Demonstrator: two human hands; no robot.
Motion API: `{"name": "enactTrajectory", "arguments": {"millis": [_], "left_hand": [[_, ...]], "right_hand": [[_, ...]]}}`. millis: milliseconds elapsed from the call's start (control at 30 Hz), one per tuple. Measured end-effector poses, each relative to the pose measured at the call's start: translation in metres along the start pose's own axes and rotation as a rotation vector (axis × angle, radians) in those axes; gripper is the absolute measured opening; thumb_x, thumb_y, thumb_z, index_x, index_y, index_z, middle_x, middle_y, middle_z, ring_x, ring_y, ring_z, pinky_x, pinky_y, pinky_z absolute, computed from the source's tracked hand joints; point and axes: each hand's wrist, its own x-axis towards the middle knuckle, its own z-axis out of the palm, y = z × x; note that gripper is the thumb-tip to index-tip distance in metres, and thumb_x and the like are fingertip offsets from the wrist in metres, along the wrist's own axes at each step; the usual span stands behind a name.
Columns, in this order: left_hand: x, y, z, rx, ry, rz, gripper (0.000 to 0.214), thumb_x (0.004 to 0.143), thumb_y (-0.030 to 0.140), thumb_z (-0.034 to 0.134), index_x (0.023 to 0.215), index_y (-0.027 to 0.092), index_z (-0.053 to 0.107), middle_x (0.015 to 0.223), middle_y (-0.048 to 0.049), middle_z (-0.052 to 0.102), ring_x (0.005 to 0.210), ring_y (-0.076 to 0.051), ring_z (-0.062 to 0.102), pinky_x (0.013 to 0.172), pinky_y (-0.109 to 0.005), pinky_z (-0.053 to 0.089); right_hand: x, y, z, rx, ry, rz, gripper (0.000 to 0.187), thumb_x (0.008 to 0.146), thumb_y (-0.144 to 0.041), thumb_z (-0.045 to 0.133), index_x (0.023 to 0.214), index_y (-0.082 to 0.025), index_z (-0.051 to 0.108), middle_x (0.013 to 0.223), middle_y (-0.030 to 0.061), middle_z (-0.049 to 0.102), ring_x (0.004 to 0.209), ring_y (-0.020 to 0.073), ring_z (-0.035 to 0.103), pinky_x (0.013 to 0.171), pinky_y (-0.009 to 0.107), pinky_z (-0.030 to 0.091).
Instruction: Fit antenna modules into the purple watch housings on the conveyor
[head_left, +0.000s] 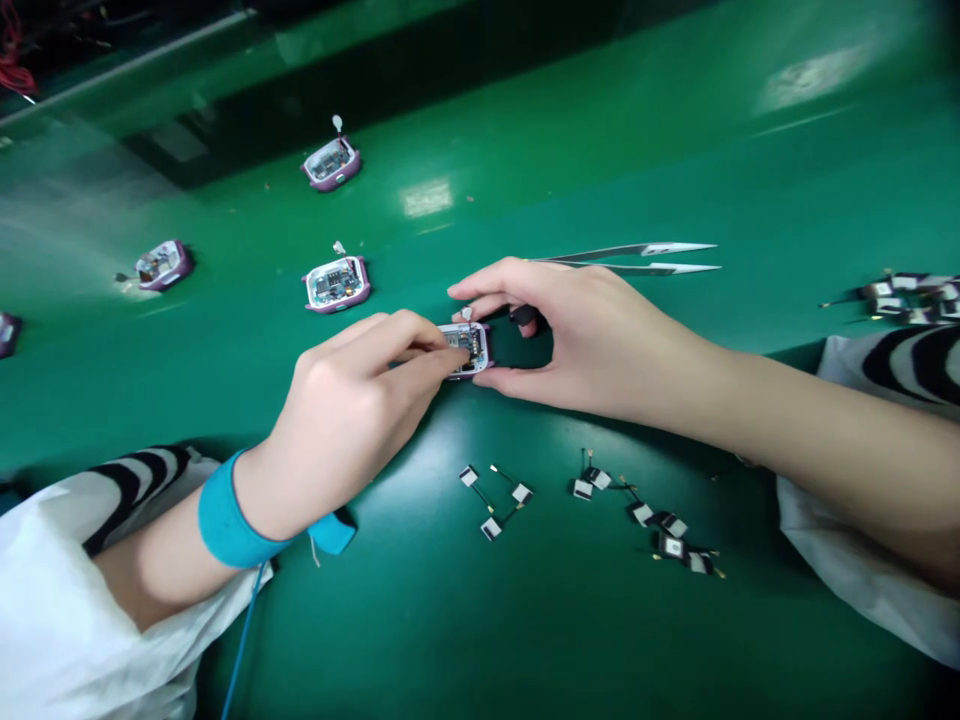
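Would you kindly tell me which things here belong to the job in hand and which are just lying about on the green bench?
In hand: purple-framed device with exposed green circuit board, held by left hand and right hand.

Lying about: long steel tweezers, small white-and-black wired parts, other open purple-framed devices.

I'm working at an electronics assembly bench [750,180].
Green mat [570,640], wrist strap [232,525], tweezers [630,258], open casings [337,305] exposing circuit boards [331,282].
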Motion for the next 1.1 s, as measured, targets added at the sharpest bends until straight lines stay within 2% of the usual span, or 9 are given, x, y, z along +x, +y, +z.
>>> {"name": "enactTrajectory", "arguments": {"millis": [100,233,567,800,1100], "left_hand": [[0.0001,0.0,0.0002,0.01,-0.006,0.01,0.014,0.084,0.018,0.048,0.086,0.019,0.062,0.085,-0.0024,0.063,0.072,-0.014,0.058,0.061,-0.026,0.048],[0.0008,-0.0003,0.0003,0.021,0.013,0.041,0.015,0.084,0.018,0.048,0.086,0.019,0.062,0.083,-0.0025,0.063,0.07,-0.014,0.058,0.058,-0.026,0.047],[0.0005,0.0014,-0.0007,0.055,0.005,0.031,0.016,0.084,0.02,0.047,0.083,0.02,0.063,0.081,-0.0021,0.063,0.069,-0.014,0.057,0.056,-0.025,0.046],[0.0019,0.0024,-0.0017,0.086,-0.013,-0.005,0.016,0.085,0.021,0.046,0.084,0.023,0.062,0.082,0.0,0.063,0.069,-0.013,0.058,0.054,-0.024,0.045],[0.0015,0.0035,-0.0017,0.08,-0.014,-0.01,0.017,0.085,0.023,0.046,0.082,0.02,0.063,0.08,-0.0014,0.064,0.067,-0.014,0.058,0.052,-0.025,0.044]], "right_hand": [[0.0002,0.0001,0.0,0.005,0.0,-0.007,0.042,0.067,-0.022,0.062,0.106,-0.012,0.05,0.099,0.0029,0.064,0.094,0.0163,0.058,0.082,0.032,0.044],[0.0008,-0.0006,-0.0005,0.0,-0.008,0.02,0.039,0.066,-0.022,0.062,0.103,-0.017,0.05,0.099,0.0001,0.063,0.094,0.0171,0.058,0.083,0.033,0.044],[0.0006,-0.0019,-0.0016,0.014,-0.052,0.069,0.039,0.068,-0.023,0.061,0.105,-0.017,0.048,0.101,0.0014,0.062,0.096,0.0174,0.057,0.083,0.033,0.045],[-0.0002,-0.0011,-0.001,-0.018,-0.032,0.061,0.037,0.069,-0.026,0.061,0.103,-0.02,0.048,0.099,0.0002,0.063,0.093,0.0173,0.059,0.08,0.032,0.047],[-0.0008,-0.0014,-0.0014,-0.064,-0.018,0.051,0.037,0.068,-0.025,0.061,0.103,-0.02,0.049,0.097,-0.0024,0.064,0.09,0.0165,0.06,0.075,0.029,0.047]]}}
